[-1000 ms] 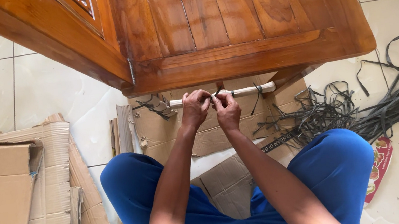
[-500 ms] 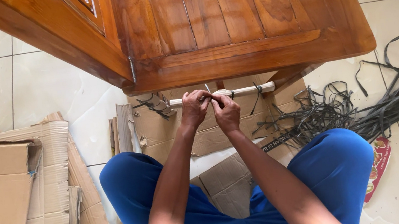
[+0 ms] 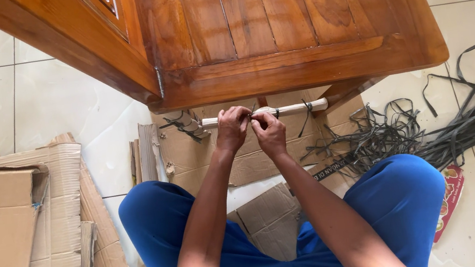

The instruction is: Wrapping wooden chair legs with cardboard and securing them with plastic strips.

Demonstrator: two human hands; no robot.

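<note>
A pale wrapped bar (image 3: 298, 107) runs left to right under the front edge of a brown wooden cabinet (image 3: 272, 25). Dark plastic straps are tied around it at several spots. My left hand (image 3: 231, 128) and my right hand (image 3: 269, 133) meet at the middle of the bar, fingers pinched on a dark strap (image 3: 254, 111) there. Both hands hide the knot itself. My forearms reach forward between my knees in blue trousers (image 3: 402, 200).
Flattened cardboard (image 3: 24, 229) is stacked at the left and more lies under the cabinet. A tangle of dark straps (image 3: 432, 126) spreads over the tiled floor at the right. A red printed packet (image 3: 451, 197) lies by my right knee.
My fingers have shifted slightly on the strap at the middle of the bar; the loose strap end that stuck up is now lower. The view has barely moved.
</note>
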